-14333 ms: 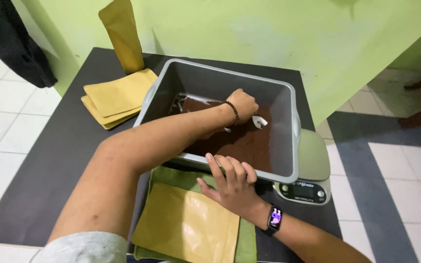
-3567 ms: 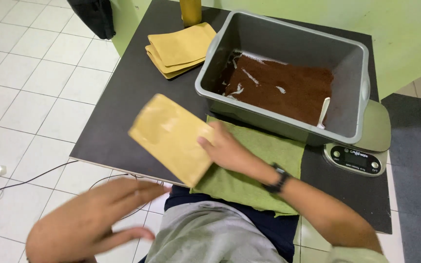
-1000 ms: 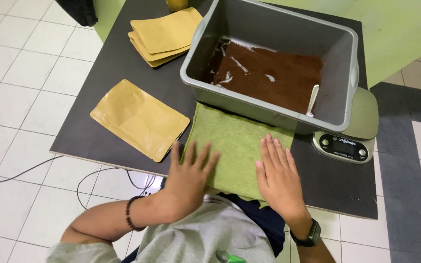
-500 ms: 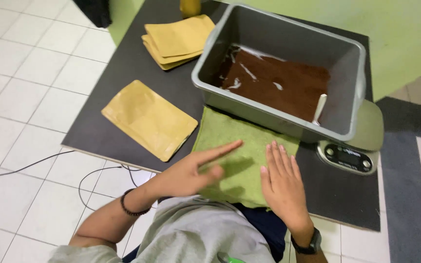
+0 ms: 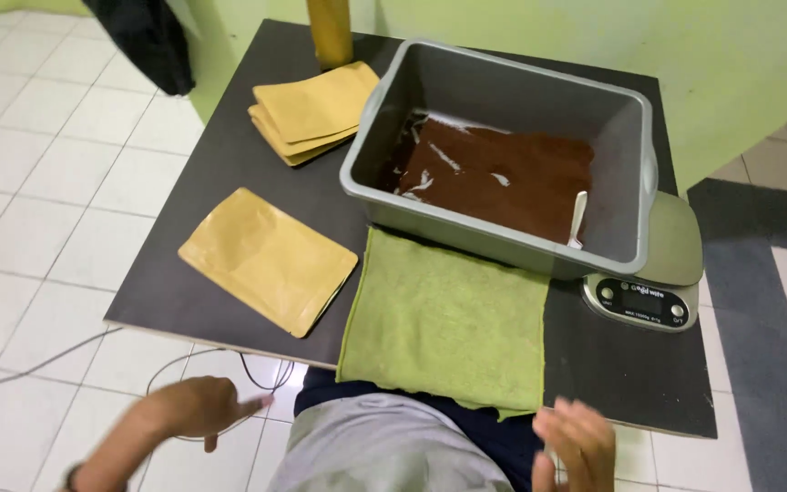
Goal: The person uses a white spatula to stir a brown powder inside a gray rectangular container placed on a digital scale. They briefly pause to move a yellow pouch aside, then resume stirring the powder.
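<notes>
Both hands hung empty, fingers loose, off the bench's [image 5: 229,173] near edge: left hand [image 5: 195,407] at seven o'clock, right hand [image 5: 571,444] at five, below my green cloth [image 5: 448,319].

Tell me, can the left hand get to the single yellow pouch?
Probably yes. The left hand is empty, just off the table edge, and nothing lies between it and the pouch.

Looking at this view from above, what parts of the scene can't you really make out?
- Scale: mostly hidden under the grey tub; its display is too small to read.
- Left hand: motion-blurred, forearm cut off by the bottom edge.
- Right hand: blurred, partly cut off by the bottom edge.
- Upright pouch: top cut off by the upper edge.
- White scoop: its bowl is buried in the brown powder.
</notes>
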